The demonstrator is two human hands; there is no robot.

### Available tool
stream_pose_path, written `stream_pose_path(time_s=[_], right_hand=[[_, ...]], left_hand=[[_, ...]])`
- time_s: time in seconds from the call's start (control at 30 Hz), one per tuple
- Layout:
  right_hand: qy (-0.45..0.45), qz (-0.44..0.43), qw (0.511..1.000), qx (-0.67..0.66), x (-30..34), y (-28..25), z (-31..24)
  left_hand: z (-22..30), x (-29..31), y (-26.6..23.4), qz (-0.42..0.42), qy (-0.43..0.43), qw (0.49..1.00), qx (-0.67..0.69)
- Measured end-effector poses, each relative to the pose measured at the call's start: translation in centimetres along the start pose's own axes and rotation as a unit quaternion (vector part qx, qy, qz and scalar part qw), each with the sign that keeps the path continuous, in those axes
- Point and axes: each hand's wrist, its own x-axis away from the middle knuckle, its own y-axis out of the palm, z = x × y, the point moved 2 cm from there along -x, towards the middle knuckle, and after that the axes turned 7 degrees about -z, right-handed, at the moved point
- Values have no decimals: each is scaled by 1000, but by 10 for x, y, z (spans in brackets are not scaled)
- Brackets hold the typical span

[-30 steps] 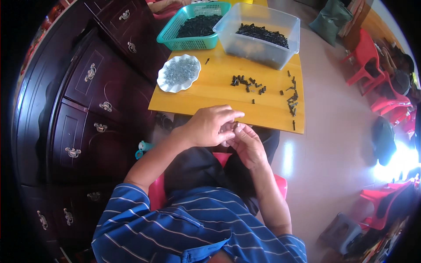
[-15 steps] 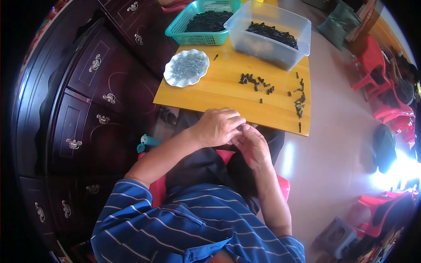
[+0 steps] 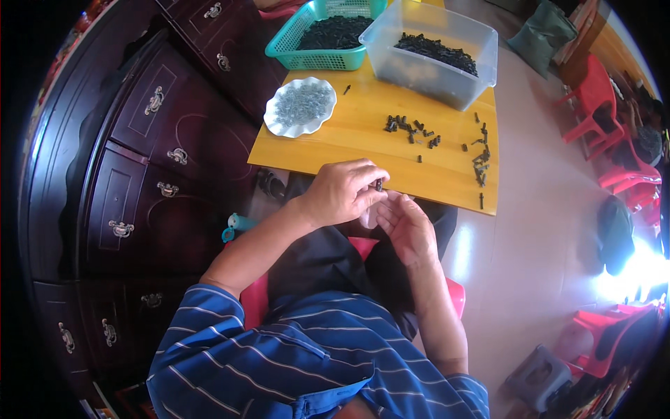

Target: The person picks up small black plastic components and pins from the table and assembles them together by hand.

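The left hand (image 3: 340,192) is pinching a small black part (image 3: 379,185) between its fingertips, just above the right hand (image 3: 407,227), which is lying half open and seems empty. The fitting step seems in hand; the next move is probably needing a steady pinch.

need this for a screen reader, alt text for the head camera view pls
A seated person's left hand pinches a small black part beside the cupped right hand, at the edge of a yellow table scattered with loose black parts.
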Motion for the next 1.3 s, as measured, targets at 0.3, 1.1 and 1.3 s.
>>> stream_pose_path(time_s=[0.3,1.1,1.3], right_hand=[[-19,22,1000,-2,1,-7,-1],[-188,-649,735,58,160,223,-51],[-194,-634,747,35,160,225,-42]], left_hand=[[-60,30,0,-264,-141,954,-9],[-68,-48,66,-101,-74,989,74],[-70,-65,88,-55,-77,994,57]])
